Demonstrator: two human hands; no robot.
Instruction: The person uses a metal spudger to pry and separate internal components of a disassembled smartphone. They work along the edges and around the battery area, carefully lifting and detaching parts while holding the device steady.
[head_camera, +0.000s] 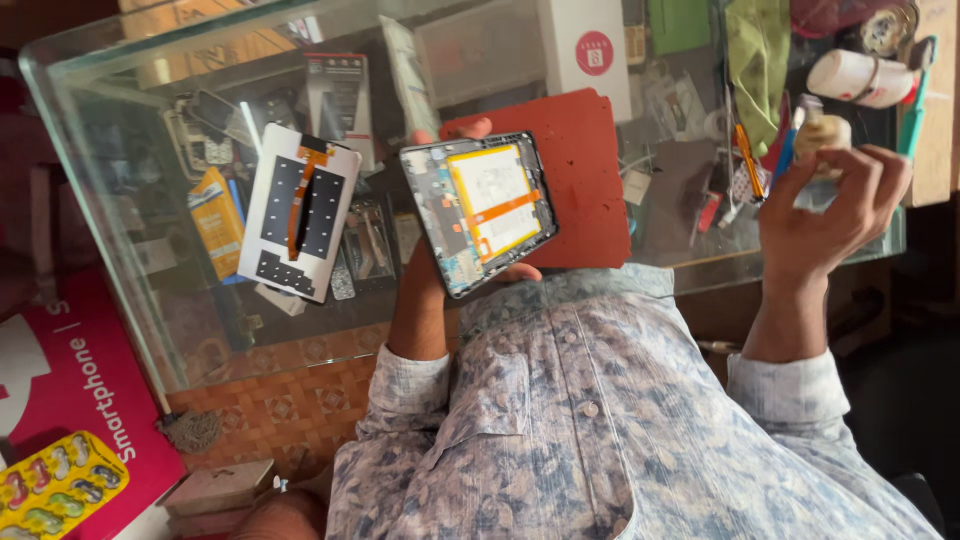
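My left hand (420, 272) holds an opened tablet (480, 210) from underneath, tilted up above a red work mat (590, 170). The tablet's back is off, showing a pale yellow battery crossed by an orange ribbon cable and a circuit board along one edge. One fingertip shows above the tablet's top edge and the thumb below it. My right hand (835, 215) is raised at the right, fingers pinched on a small beige bottle-like object (822, 133). A white panel with black pads and an orange flex cable (300, 210) lies on the glass to the left.
All this sits over a glass display counter (90, 180) with phone parts inside. A white box (585, 50), green cloth (757, 60), white roll (860, 78), orange-handled tool (748, 160) and teal-handled tool (915, 90) crowd the far right. A pink poster (70, 380) lies lower left.
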